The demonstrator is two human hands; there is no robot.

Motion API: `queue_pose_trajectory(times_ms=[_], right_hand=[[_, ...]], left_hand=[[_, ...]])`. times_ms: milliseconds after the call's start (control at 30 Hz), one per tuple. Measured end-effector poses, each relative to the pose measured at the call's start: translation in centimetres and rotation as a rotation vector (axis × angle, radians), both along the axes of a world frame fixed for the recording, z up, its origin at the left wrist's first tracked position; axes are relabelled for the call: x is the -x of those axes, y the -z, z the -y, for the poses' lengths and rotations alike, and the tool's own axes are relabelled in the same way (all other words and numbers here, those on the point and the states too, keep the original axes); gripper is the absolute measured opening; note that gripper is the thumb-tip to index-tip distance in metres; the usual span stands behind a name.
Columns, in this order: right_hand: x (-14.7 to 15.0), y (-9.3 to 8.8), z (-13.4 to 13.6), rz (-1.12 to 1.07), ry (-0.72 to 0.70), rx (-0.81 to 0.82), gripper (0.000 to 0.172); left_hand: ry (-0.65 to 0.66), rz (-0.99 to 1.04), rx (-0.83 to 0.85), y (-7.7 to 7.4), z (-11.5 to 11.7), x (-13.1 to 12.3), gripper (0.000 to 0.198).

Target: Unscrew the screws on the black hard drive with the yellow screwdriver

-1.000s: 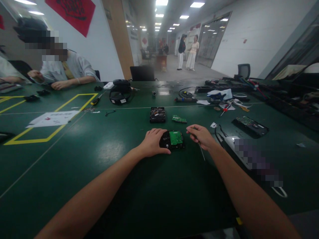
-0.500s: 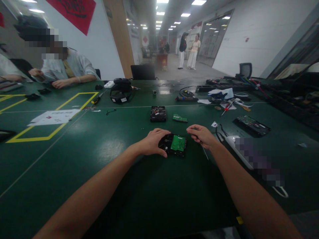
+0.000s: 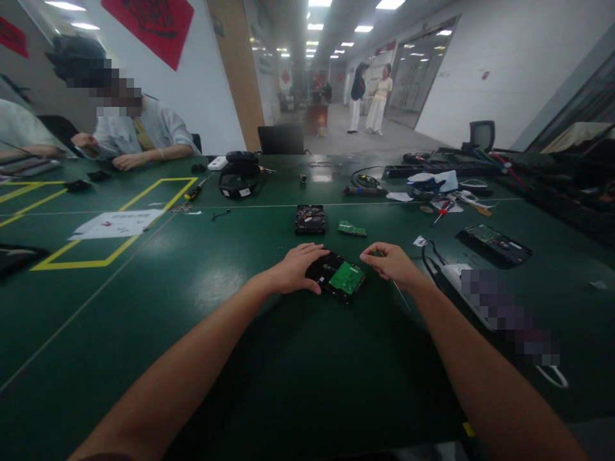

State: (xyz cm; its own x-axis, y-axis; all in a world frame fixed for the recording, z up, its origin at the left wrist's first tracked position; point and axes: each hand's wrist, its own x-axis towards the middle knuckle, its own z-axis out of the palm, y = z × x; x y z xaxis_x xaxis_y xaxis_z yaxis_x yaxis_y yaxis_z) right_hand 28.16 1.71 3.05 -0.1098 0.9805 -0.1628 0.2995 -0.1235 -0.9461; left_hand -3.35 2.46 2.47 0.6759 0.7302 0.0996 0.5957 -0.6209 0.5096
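A green tabletop [image 3: 288,371]; on it the left hand [image 3: 293,269], thumb and fingers spread, and the right hand [image 3: 391,264], pinching; a black hard drive [image 3: 343,277] lying askew between them, its left end in the left hand's grip; beyond it, a second drive [image 3: 310,219]; between the right fingertips, a thin-shafted tool [image 3: 402,296]; a small green circuit board [image 3: 352,228]

left hand [image 3: 293,270] bare | right hand [image 3: 393,265] bare | forearms [image 3: 195,355] bare | perhaps a dark sleeve [image 3: 103,457]

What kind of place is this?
Probably an office used for electronics work: a hard drive under the left hand, a loose circuit board on the green table, and a black chair beyond it.
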Motion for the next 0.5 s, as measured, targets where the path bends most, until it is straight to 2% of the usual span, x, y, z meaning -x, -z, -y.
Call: queue_pose_trajectory(times_ms=[100,167,233,267,300,333,500], right_hand=[[0.0,0.2,-0.1,0.014,-0.001,-0.009,0.02],[-0.2,0.3,-0.2,0.013,0.015,-0.003,0.02],[-0.4,0.5,-0.3,0.009,0.044,0.012,0.021],[-0.5,0.6,-0.4,0.006,0.059,0.024,0.022],[-0.6,0.7,-0.5,0.004,0.072,0.037,0.023],[-0.7,0.8,-0.5,0.003,0.085,0.048,0.024],[-0.7,0.8,-0.4,0.025,0.085,0.048,0.023]], left_hand=[[-0.022,0.05,0.035,0.0,-1.1,1.9,0.104],[-0.136,0.121,0.03,0.3,-2.1,3.6,0.089],[-0.317,0.179,-0.018,0.9,-3.1,5.1,0.056],[-0.451,0.176,-0.077,1.4,-3.5,5.7,0.045],[-0.596,0.142,-0.16,1.8,-3.9,6.1,0.039],[-0.659,0.119,-0.192,2.3,-4.2,6.4,0.036],[-0.722,0.031,-0.236,4.0,-4.6,6.5,0.03]])
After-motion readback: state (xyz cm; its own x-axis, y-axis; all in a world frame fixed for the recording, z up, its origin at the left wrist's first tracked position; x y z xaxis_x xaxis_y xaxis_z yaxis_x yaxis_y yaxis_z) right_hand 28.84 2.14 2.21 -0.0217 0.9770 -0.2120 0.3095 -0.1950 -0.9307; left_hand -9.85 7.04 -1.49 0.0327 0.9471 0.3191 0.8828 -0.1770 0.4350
